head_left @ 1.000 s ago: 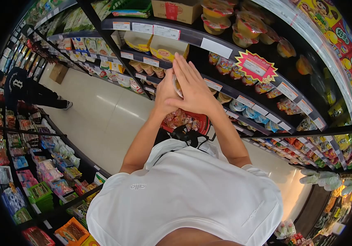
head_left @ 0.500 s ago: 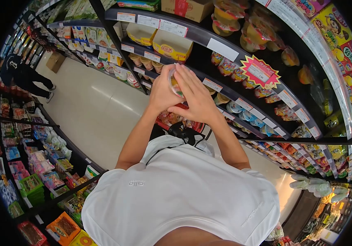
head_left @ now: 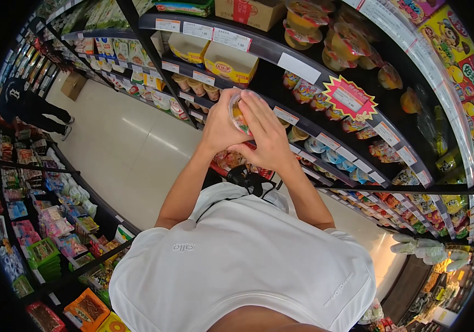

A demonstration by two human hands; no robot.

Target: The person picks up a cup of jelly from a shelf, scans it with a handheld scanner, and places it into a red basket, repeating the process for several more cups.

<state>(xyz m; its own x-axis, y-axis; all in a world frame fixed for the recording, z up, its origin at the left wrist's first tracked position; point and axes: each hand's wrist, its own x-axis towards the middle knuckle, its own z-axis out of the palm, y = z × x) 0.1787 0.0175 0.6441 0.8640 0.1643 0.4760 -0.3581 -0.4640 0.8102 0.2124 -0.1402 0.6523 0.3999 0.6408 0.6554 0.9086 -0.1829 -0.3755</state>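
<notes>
Holding clear cup (head_left: 240, 116) in hands (head_left: 265, 135), white shirt (head_left: 248, 249), logo (head_left: 183, 247) ending "llo"

Dark shelves (head_left: 268, 50) flank a pale floor (head_left: 132, 146) — glossy, streaked with light (head_left: 135, 125).

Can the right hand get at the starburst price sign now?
Probably yes, if freed: the right hand is on the cup, but nothing visible blocks the way to the starburst sign on the shelf edge.
</notes>
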